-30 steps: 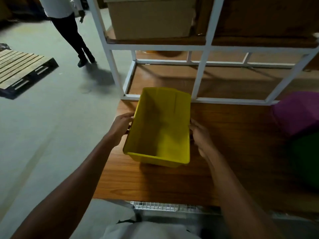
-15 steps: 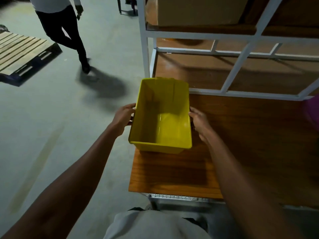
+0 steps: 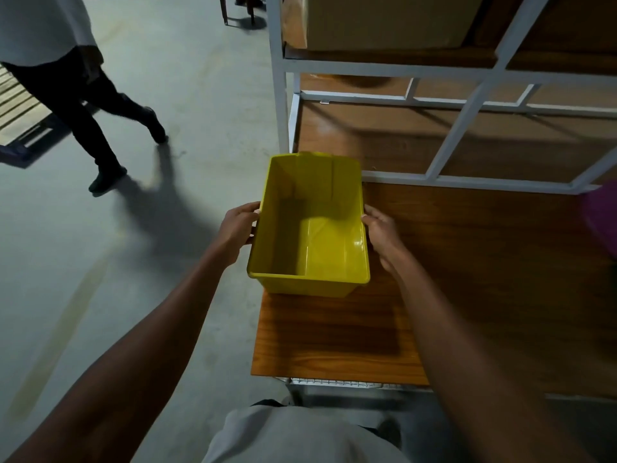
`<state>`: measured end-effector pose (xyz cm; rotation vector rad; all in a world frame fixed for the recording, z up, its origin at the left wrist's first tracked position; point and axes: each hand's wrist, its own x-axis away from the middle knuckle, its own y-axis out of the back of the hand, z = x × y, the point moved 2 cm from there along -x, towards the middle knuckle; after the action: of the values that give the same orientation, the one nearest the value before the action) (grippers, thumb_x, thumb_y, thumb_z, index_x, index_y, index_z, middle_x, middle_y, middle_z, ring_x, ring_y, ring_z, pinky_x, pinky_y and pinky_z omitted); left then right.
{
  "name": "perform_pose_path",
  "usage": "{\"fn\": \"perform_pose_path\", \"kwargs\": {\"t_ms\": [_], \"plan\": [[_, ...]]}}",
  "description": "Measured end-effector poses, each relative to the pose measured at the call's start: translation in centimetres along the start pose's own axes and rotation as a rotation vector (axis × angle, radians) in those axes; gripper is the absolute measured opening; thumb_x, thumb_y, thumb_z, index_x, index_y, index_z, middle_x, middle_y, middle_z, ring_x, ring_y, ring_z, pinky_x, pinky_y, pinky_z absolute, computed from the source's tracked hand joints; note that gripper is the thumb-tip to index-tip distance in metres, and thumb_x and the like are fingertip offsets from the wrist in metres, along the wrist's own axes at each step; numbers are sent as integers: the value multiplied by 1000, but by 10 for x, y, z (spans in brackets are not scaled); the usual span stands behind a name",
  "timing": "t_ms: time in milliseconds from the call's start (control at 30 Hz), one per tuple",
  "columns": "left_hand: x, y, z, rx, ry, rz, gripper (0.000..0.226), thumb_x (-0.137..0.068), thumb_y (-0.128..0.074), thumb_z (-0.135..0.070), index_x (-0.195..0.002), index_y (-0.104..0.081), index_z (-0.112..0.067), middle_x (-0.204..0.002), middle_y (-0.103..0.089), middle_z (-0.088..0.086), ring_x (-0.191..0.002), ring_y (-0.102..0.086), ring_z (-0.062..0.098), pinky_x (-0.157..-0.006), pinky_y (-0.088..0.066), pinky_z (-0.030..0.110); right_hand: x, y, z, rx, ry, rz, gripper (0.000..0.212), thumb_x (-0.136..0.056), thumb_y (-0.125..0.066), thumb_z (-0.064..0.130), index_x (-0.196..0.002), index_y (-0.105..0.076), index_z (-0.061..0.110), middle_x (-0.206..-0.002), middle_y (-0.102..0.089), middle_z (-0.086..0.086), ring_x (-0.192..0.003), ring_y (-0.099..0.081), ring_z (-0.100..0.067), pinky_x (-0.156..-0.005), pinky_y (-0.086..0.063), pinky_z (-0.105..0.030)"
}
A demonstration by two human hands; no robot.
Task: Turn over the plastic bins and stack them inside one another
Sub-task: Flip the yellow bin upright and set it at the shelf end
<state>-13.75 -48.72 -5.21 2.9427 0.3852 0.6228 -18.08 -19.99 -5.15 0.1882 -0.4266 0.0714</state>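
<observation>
A yellow rectangular plastic bin (image 3: 310,228) sits open side up at the left front corner of the wooden bench (image 3: 484,262), its left wall level with or slightly past the bench's left edge. Its inside is bare and catches a patch of light on the floor of the bin.

The left hand (image 3: 238,225) grips the bin's left long rim, fingers curled over the edge. The right hand (image 3: 380,228) holds the right long rim, thumb at the top edge and fingers down the outer wall. Both forearms reach in from the bottom of the view.

Behind the bin stands a white metal shelving frame (image 3: 457,121) with wooden boards; a brown cardboard box (image 3: 384,21) rests on its upper shelf. At the far right edge, part of a purple plastic bin (image 3: 601,222) lies on the bench, well apart from the yellow one.

To the left, on the grey concrete floor (image 3: 133,262), another person in dark trousers (image 3: 83,111) is mid-stride beside a wooden pallet (image 3: 16,108).
</observation>
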Motion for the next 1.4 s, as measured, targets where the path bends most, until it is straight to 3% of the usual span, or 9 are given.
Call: {"fn": "perform_pose_path", "kwargs": {"t_ms": [133, 200, 300, 433, 533, 600, 833, 1000, 1400], "plan": [[-1, 1, 1, 1, -6, -17, 44, -108, -39, -8, -143, -61, -19, -109, -73, 3, -97, -70, 29, -71, -57, 36, -1, 1, 0, -14, 33, -4, 46, -112, -46, 14, -157, -45, 21, -149, -58, -8, -101, -63, -10, -74, -51, -27], [-2, 1, 2, 6, -3, -26, 43, -107, -40, -8, -142, -62, -18, -109, -73, 4, -96, -70, 28, -73, -58, 37, -2, 1, 0, -5, 38, -4, 45, -112, -45, 12, -157, -46, 20, -142, -60, -5, -95, -62, -6, -72, -51, -25], [0, 2, 3, 17, -6, -31, 42, -106, -41, -8, -141, -63, -17, -106, -74, 4, -95, -71, 29, -75, -59, 38, -6, 0, -3, -11, 49, -1, 45, -112, -45, 14, -157, -46, 20, -150, -58, -6, -107, -63, -14, -82, -52, -30], [-1, 6, 4, 16, -6, -36, 43, -105, -42, -7, -141, -64, -17, -106, -75, 6, -92, -71, 30, -73, -58, 38, -5, -3, -6, -3, 43, -6, 47, -112, -45, 15, -159, -43, 18, -152, -56, -9, -105, -64, -12, -77, -52, -26], [-2, 7, 5, 14, 1, -53, 44, -104, -42, -7, -139, -65, -19, -106, -75, 6, -93, -71, 30, -78, -59, 40, -6, -5, -8, 19, 40, 1, 48, -113, -45, 16, -160, -42, 19, -159, -51, -10, -134, -57, -26, -99, -51, -35], [-2, 7, 6, 11, 1, -52, 44, -104, -42, -7, -139, -65, -19, -107, -75, 6, -94, -71, 30, -80, -58, 42, -8, -6, -9, 23, 35, 4, 48, -113, -45, 17, -161, -41, 19, -160, -50, -10, -139, -54, -28, -105, -49, -40], [3, 11, 8, 13, -6, -45, 43, -105, -42, -8, -138, -66, -19, -107, -75, 5, -97, -70, 32, -82, -58, 42, -8, -9, -15, 9, 39, 3, 47, -112, -46, 18, -159, -44, 21, -157, -53, -10, -134, -58, -27, -110, -50, -47], [7, 12, 8, 19, -18, -27, 42, -106, -42, -10, -141, -64, -18, -108, -74, 3, -95, -71, 27, -76, -59, 39, -4, -8, -15, -2, 42, -12, 47, -112, -46, 17, -159, -46, 18, -154, -56, -10, -124, -59, -21, -94, -50, -35], [13, 10, 10, 18, -16, -21, 41, -108, -41, -10, -143, -62, -17, -106, -73, 1, -95, -70, 25, -72, -57, 37, -1, -5, -16, 22, 55, -4, 48, -112, -45, 17, -160, -42, 17, -160, -50, -11, -140, -54, -28, -107, -49, -41]]}}
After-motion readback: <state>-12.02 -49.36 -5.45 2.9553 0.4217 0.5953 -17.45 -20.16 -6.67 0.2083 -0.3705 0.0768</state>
